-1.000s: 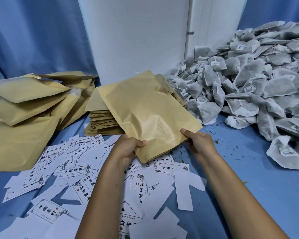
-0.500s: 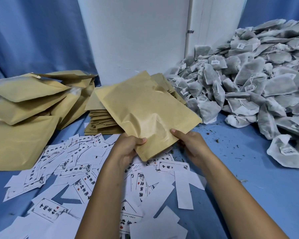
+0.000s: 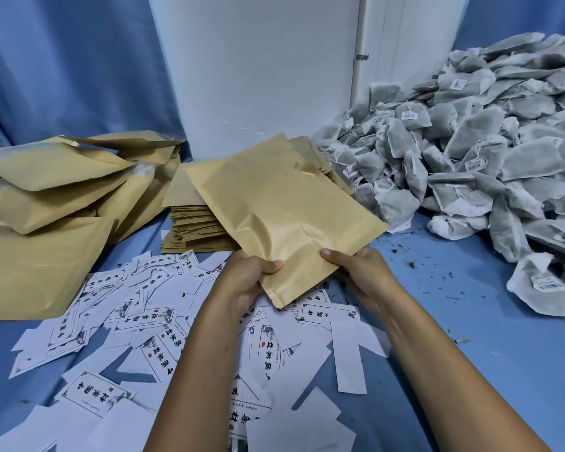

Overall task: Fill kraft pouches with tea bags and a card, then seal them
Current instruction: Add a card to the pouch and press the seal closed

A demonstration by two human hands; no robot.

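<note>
In the head view, your left hand and right hand are both pinching the near edge of a kraft pouch, held above the printed cards at 6 o'clock. Spread the mouth fully before reaching toward the tea bags at 2 o'clock. Since a second ago, your right hand has been sliding leftward along the edge.

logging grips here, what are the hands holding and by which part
Both hands hold one kraft pouch by its near edge: the left hand at its left part, the right hand at its right.
</note>
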